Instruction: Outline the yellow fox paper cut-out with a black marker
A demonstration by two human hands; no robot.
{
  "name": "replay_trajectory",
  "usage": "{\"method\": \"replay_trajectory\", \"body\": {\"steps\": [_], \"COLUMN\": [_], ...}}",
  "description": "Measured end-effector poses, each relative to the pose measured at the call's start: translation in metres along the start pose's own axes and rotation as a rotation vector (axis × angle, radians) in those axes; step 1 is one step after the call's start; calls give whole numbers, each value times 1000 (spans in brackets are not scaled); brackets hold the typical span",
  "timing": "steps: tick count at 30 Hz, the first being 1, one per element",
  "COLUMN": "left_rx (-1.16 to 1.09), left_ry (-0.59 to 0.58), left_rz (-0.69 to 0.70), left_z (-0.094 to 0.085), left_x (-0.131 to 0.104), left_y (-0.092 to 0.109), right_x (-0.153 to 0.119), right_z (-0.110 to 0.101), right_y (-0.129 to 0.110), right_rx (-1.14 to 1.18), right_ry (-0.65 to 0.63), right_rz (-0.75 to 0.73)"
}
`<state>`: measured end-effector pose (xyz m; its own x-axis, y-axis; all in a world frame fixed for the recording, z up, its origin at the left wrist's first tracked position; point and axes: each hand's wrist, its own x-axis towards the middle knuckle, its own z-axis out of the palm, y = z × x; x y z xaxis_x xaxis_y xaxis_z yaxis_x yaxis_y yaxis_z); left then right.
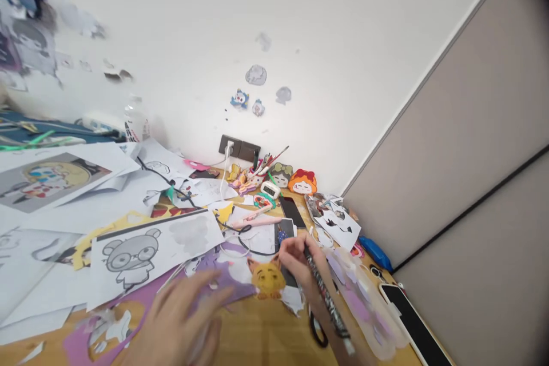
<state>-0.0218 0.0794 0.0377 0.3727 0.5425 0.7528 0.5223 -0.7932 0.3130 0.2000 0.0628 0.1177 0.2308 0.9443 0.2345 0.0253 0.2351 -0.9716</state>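
Seeing right hand (295,260) in a pinch grip on a black patterned pen (326,297), tip beside the orange cat cutout (266,280) mid-worktop (261,337). Left hand (180,326) lies flat, fingers spread, on purple paper (214,274).

Matt purple paper sheet (223,283) under left fingertips (214,291); glossy black patterned pen (326,297) between right fingers (295,251); beneath, smooth light wooden tabletop (261,337).

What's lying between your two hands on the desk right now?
In the head view, an orange-yellow cartoon animal cutout lies between the left hand and the right hand, which holds a dark patterned pen. Purple paper lies under the left hand's fingertips.
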Motion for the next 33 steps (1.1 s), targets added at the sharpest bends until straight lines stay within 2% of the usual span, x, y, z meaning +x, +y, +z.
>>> {"method": "replay_trajectory", "body": {"steps": [2,4,7,10,12,15,19,23,30,33], "left_rx": [-330,-791,-944,-976,-987,-1023,-1051,-1040,-981,-921], "left_ry": [-126,-280,-363,-361,-375,-482,-630,-728,-737,-749], "left_rz": [-349,-620,-549,-501,-502,-534,-579,-553,-610,-649], "left_z": [-16,-25,-24,-16,-14,-19,-25,-28,-45,-57], "left_x": [51,100,153,176,181,180,178,175,154,138], "left_y": [-16,-24,-29,-40,-50,-61,-62,-50,-15,-4], "right_x": [24,45,70,88,96,103,105,103,86,73], "right_z": [13,31,57,69,68,58,49,44,26,23], "right_y": [-27,-46,-54,-45,-36,-24,-17,-19,-53,-68], "right_rx": [71,158,279,314,265,137,41,-1,-292,-405], "right_ry": [48,69,117,163,148,64,-112,-396,-553,-587], "right_rz": [-112,-210,-305,-323,-315,-264,-177,-192,-187,-256]}}
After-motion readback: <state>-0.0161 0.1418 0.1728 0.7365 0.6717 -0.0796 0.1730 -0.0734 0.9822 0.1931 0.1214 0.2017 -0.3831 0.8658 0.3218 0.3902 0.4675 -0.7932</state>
